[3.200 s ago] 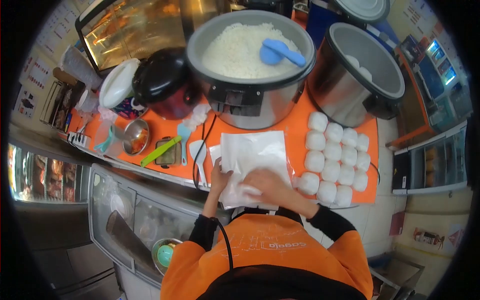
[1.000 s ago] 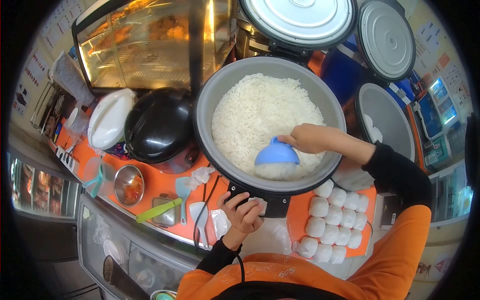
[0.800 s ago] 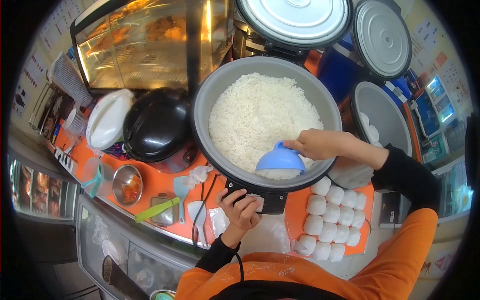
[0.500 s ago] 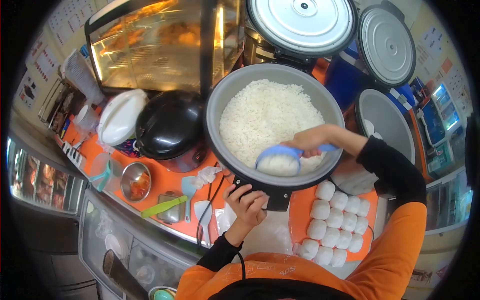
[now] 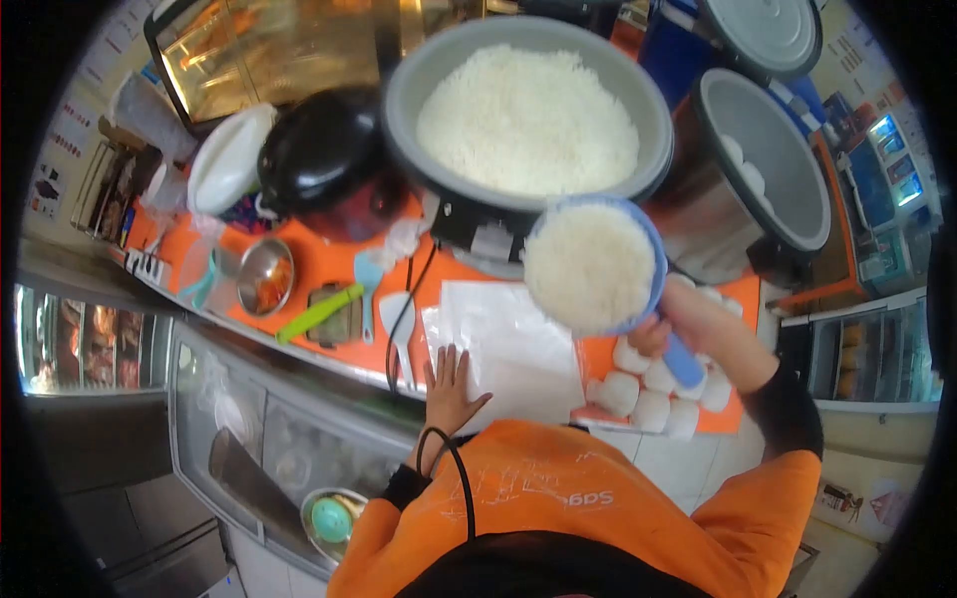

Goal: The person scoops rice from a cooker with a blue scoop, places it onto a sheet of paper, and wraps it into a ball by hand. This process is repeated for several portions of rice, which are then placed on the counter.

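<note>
I have the right hand (image 5: 684, 315) curled round the handle (image 5: 684, 362) of the blue scoop (image 5: 657, 261), raised in front of the rice cooker (image 5: 429, 165) and mounded with rice (image 5: 588, 267). I'd expect it stiff, smooth and nose-heavy, its soft load spilling if tipped; gripping high on the handle suits. The left hand (image 5: 453, 391) lies spread, on or just above the left edge of the plastic sheets (image 5: 516, 359).

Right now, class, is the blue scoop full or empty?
Full: the scoop, held by the right hand, shows white rice across its mouth, out to the rim.
</note>
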Demonstrator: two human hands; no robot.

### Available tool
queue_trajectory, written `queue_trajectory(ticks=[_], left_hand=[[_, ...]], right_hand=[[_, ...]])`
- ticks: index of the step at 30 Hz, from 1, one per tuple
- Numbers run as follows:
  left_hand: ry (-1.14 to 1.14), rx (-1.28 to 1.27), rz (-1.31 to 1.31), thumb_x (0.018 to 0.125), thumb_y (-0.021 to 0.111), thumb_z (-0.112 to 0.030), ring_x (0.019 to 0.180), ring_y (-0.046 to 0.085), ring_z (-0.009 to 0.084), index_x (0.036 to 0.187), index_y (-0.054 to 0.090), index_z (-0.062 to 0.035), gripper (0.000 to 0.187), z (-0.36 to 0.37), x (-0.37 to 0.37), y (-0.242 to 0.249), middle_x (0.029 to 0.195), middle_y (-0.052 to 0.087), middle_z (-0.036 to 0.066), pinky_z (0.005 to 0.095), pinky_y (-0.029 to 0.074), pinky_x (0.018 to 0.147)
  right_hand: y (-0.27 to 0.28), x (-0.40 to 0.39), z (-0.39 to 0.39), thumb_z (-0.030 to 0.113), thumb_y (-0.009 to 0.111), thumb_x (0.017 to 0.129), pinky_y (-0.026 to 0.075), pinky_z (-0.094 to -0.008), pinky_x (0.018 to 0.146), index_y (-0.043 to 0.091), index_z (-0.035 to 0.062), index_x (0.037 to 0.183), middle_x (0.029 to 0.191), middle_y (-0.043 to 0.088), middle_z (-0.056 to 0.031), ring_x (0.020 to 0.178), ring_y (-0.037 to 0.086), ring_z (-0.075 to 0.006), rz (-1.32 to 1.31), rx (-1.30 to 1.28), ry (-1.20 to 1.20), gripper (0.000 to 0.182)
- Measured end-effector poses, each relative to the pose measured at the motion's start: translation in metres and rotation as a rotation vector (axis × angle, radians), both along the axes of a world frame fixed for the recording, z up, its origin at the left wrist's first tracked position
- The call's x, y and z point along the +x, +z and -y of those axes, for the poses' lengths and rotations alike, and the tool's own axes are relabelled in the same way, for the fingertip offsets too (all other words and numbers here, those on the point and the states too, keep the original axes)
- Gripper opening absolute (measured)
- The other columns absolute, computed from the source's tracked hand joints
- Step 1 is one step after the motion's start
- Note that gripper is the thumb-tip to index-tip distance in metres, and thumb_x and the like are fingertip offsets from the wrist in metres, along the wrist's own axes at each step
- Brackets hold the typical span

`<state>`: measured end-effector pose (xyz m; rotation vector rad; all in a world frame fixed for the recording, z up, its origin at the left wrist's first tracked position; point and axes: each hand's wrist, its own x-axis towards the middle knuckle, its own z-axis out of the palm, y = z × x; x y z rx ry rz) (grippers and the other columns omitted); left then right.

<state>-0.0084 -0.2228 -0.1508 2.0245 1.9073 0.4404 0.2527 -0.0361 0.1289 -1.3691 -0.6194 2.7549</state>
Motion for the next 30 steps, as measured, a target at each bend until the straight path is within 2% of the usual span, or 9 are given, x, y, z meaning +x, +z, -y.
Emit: queue_trajectory(ticks=[5, 7, 9, 12, 17, 19, 22, 26, 30], left_hand=[[0.011, -0.078, -0.085, 0.070, 0.064, -0.057, 0.138, 0.010, 0.0321, 0.140, 0.018, 0.0020, 0.102, 0.015, 0.015, -0.012, 0.147, 0.016, 0.020, 0.0550, 0.006, 0.107], [0.020, -0.035, -0.070, 0.068, 0.065, -0.056, 0.137, 0.013, 0.0310, 0.138, 0.019, 0.0050, 0.104, 0.014, 0.018, -0.012, 0.146, 0.019, 0.020, 0.0552, 0.007, 0.107], [0.023, -0.010, -0.061, 0.068, 0.065, -0.057, 0.137, 0.013, 0.0309, 0.138, 0.019, 0.0054, 0.105, 0.014, 0.019, -0.012, 0.146, 0.019, 0.020, 0.0552, 0.007, 0.107], [0.026, 0.008, -0.076, 0.069, 0.063, -0.059, 0.137, 0.014, 0.0305, 0.138, 0.018, 0.0056, 0.105, 0.011, 0.015, -0.011, 0.145, 0.020, 0.020, 0.0544, 0.007, 0.107], [-0.029, 0.031, -0.079, 0.075, 0.058, -0.056, 0.137, 0.017, 0.0298, 0.138, 0.024, 0.0031, 0.093, 0.025, 0.012, -0.012, 0.145, 0.023, 0.018, 0.0516, 0.012, 0.108], [-0.089, 0.006, 0.056, 0.081, 0.057, -0.047, 0.135, 0.021, 0.0308, 0.138, 0.032, -0.0083, 0.073, 0.039, 0.011, -0.015, 0.144, 0.025, 0.016, 0.0497, 0.016, 0.108], [-0.171, -0.011, -0.028, 0.084, 0.055, -0.042, 0.135, 0.020, 0.0298, 0.137, 0.037, -0.0215, 0.059, 0.045, 0.009, -0.011, 0.145, 0.024, 0.014, 0.0480, 0.017, 0.109], [-0.209, 0.062, 0.108, 0.077, 0.065, -0.033, 0.120, 0.036, 0.0282, 0.107, 0.061, -0.0209, 0.033, 0.030, 0.002, -0.010, 0.126, 0.044, 0.009, 0.0471, 0.024, 0.099], [-0.234, 0.062, 0.170, 0.073, 0.068, -0.027, 0.109, 0.041, 0.0237, 0.088, 0.063, -0.0178, 0.017, 0.015, -0.002, -0.011, 0.107, 0.049, 0.002, 0.0440, 0.027, 0.090]], right_hand=[[-0.097, -0.001, 0.081, 0.046, 0.033, 0.094, 0.028, -0.0206, 0.039, 0.050, 0.0088, 0.093, 0.057, 0.040, 0.0036, 0.043, 0.035, -0.0048, 0.079, 0.019, -0.098, 0.041], [-0.165, -0.024, 0.102, 0.039, 0.042, 0.093, 0.038, -0.0278, 0.039, 0.046, 0.0119, 0.116, 0.063, 0.050, -0.0050, 0.043, 0.047, -0.0157, 0.418, 0.978, -0.168, 0.036], [-0.227, -0.040, 0.113, 0.031, 0.050, 0.089, 0.046, -0.0386, 0.046, 0.036, 0.0132, 0.130, 0.074, 0.058, -0.0151, 0.051, 0.058, -0.0284, 0.721, 1.769, 0.220, 0.046], [-0.267, -0.056, 0.128, 0.027, 0.053, 0.087, 0.048, -0.0446, 0.052, 0.037, 0.0122, 0.129, 0.086, 0.060, -0.0205, 0.059, 0.060, -0.0339, 0.807, 1.758, 0.523, 0.047], [-0.241, -0.037, 0.125, 0.020, 0.050, 0.089, 0.048, -0.0464, 0.059, 0.037, 0.0099, 0.127, 0.097, 0.059, -0.0243, 0.074, 0.061, -0.0429, 0.639, 1.524, 0.206, 0.041], [-0.219, -0.031, 0.110, 0.013, 0.046, 0.091, 0.047, -0.0363, 0.053, 0.033, 0.0074, 0.127, 0.097, 0.057, -0.0189, 0.066, 0.061, -0.0307, 0.606, 2.115, -0.317, 0.039], [-0.106, -0.050, 0.077, 0.009, 0.037, 0.094, 0.035, -0.0203, 0.046, 0.022, 0.0043, 0.130, 0.084, 0.044, -0.0034, 0.054, 0.040, -0.0056, -0.034, 1.472, -1.002, 0.040], [-0.020, -0.043, -0.004, 0.013, 0.048, 0.091, 0.041, -0.0327, 0.082, 0.035, 0.0015, 0.130, 0.109, 0.049, -0.0134, 0.088, 0.053, -0.0240, 0.730, 2.349, -0.627, 0.043], [-0.042, -0.040, 0.029, 0.008, 0.052, 0.086, 0.041, -0.0343, 0.080, 0.046, 0.0012, 0.115, 0.100, 0.054, -0.0140, 0.085, 0.054, -0.0278, 0.606, 2.476, -0.845, 0.031]])
